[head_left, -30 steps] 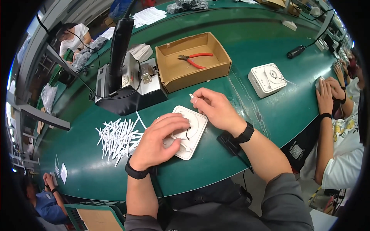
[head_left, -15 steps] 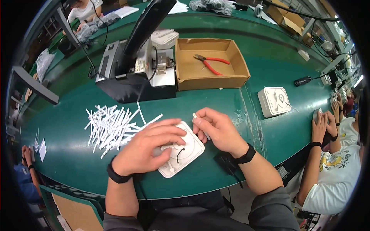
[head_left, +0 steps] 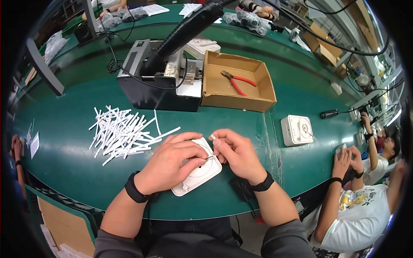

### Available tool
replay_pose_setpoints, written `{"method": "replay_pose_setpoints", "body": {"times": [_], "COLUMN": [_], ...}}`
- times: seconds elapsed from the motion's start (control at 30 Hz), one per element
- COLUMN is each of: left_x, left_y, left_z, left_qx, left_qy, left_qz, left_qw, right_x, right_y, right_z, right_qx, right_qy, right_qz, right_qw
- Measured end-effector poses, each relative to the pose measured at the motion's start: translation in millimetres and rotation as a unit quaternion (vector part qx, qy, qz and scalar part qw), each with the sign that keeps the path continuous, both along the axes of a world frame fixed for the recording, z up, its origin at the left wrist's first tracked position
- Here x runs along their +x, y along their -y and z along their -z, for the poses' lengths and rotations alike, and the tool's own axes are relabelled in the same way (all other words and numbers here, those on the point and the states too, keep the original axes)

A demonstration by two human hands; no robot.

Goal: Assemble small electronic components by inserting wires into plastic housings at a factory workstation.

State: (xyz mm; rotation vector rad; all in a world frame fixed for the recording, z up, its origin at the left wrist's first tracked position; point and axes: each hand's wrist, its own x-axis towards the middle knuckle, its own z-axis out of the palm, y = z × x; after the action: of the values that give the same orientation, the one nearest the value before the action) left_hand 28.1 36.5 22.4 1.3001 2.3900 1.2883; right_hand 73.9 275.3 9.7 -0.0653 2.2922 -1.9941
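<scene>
A white, square device with rounded corners (head_left: 210, 173) lies on the green bench in front of me. My left hand (head_left: 175, 160) rests over its left side, with thumb and forefinger pinched on a short dark cable (head_left: 209, 158) that points toward my right hand. Close by, at the device's upper right corner, my right hand (head_left: 236, 155) is closed on a narrow white strip (head_left: 213, 137), whose end sticks out past the fingertips. The fingers hide most of the strip and part of the device's top.
A pile of white strips (head_left: 124, 133) lies to the left. Behind stand a black machine (head_left: 163, 96) and a cardboard box (head_left: 241, 102) holding red-handled cutters (head_left: 241, 81). A similar white device (head_left: 297, 130) sits at right, near a co-worker's hands (head_left: 346, 161).
My left hand has taken hold of the device's short cable and drawn its end to the right. My right hand still holds the strip, now close to the cable. The view has shifted slightly.
</scene>
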Motion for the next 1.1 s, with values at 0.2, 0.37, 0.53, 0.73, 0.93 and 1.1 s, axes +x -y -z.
{"method": "replay_pose_setpoints", "body": {"times": [0.2,0.37,0.53,0.73,0.93,1.1], "left_x": [2.8,-1.6,1.9,0.9,2.5,2.4], "left_y": [-0.6,3.9,1.3,-0.8,0.0,-0.9], "left_z": [2.3,-2.2,-4.4,-5.4,2.1,-0.4], "left_qx": [0.029,0.023,0.018,0.058,0.062,0.045], "left_qy": [-0.065,-0.106,-0.130,0.045,0.009,-0.003], "left_qz": [-0.067,-0.135,-0.139,-0.108,-0.115,-0.102], "left_qw": [0.995,0.985,0.982,0.991,0.991,0.994], "right_x": [7.8,5.3,6.3,8.9,12.5,8.4], "right_y": [4.9,9.1,9.1,8.2,13.2,9.9], "right_z": [0.5,0.0,-4.4,-3.1,-12.0,-11.8], "right_qx": [0.135,0.062,0.053,0.152,0.188,0.203], "right_qy": [-0.102,-0.055,-0.029,-0.167,-0.181,-0.232], "right_qz": [-0.019,-0.044,-0.036,-0.034,-0.010,-0.016], "right_qw": [0.985,0.996,0.998,0.974,0.965,0.951]}}
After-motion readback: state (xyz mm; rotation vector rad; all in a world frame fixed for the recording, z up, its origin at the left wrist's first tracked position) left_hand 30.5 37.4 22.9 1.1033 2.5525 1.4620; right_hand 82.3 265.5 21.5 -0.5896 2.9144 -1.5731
